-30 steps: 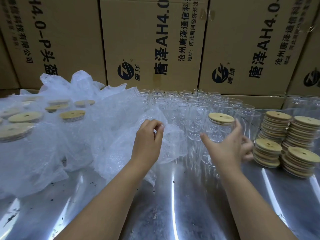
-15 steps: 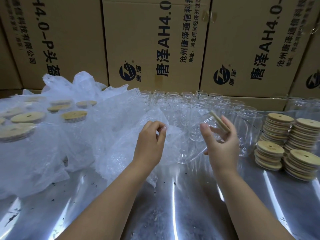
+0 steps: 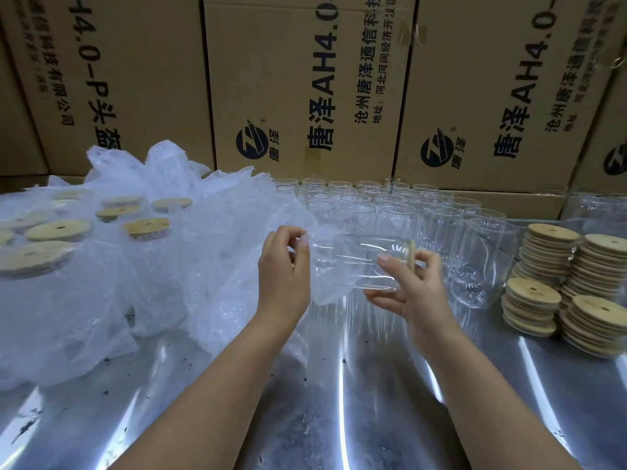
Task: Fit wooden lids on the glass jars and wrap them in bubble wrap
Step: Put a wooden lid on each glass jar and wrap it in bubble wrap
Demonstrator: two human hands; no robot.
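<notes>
**Lidded jar held sideways at the wrap**

The glass jar (image 3: pixel 353 262) is held on its side above the steel table (image 3: pixel 339 401), wooden lid (image 3: pixel 411 254) turned right, gripped near the lid by the right hand (image 3: pixel 417 290). A bubble wrap (image 3: pixel 217 259) edge is pinched by the left hand (image 3: pixel 283 276) at the jar's base (contact unclear). 4 lid stacks (image 3: pixel 576 286) stand right.

Lidded clear jar (image 3: pixel 356 262) sideways against bubble wrap (image 3: pixel 217 266)
</notes>
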